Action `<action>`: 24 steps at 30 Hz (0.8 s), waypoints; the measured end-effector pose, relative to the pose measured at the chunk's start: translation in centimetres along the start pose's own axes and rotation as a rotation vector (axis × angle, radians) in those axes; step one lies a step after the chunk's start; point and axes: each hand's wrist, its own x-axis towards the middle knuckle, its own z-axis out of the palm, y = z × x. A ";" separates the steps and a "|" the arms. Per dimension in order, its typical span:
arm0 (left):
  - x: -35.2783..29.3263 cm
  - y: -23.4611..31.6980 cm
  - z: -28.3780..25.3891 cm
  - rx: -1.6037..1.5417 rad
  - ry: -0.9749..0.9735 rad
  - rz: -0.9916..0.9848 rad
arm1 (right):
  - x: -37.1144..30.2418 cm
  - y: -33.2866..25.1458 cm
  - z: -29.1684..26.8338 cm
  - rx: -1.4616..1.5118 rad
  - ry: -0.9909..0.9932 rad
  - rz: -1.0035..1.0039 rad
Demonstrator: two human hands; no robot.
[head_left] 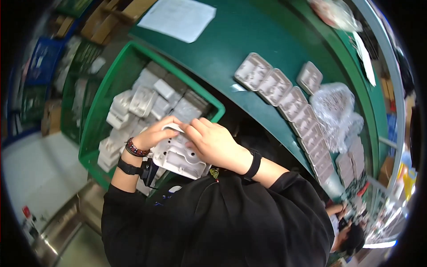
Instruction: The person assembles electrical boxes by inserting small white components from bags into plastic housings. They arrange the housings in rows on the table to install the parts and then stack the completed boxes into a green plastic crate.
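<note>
A white molded plastic housing [184, 163], with an open hollow and small dark holes, is held close to my body over the near right part of a green crate. My left hand [155, 135] grips its left upper edge, thumb lying on top. Across its far right side bends my right hand [209, 140], with fingers curled on the rim; their tips are partly hidden. Inside the green crate [95, 118] lie several similar white housings [143, 101], stacked beyond and left of my hands.
A green workbench [222, 31] carries a row of pale housings [293, 103], a clear bag of small parts [334, 104] and a white paper sheet [178, 18]. Another person [344, 236] is at the far lower right. Blue crates [44, 60] stand at left.
</note>
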 end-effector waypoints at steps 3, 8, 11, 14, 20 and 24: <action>4.3 -0.7 1.1 -0.202 -0.276 -0.021 | -4.3 4.1 0.2 -0.004 -0.035 0.222; 10.7 1.3 0.7 -0.237 -0.313 -0.251 | -7.0 12.5 -6.8 -0.029 0.663 0.567; 14.3 2.9 0.0 0.175 -0.284 -0.117 | -7.0 21.3 -13.0 -0.215 0.885 0.665; 20.2 4.9 -1.6 -0.001 0.062 -0.056 | -7.0 29.8 -15.4 -0.324 0.885 0.698; 32.8 8.6 0.8 -0.330 0.623 0.030 | -6.5 37.2 -14.8 -0.713 0.497 0.869; 39.4 8.3 1.8 -0.130 0.614 0.011 | -8.5 36.8 -14.5 -0.771 0.539 0.989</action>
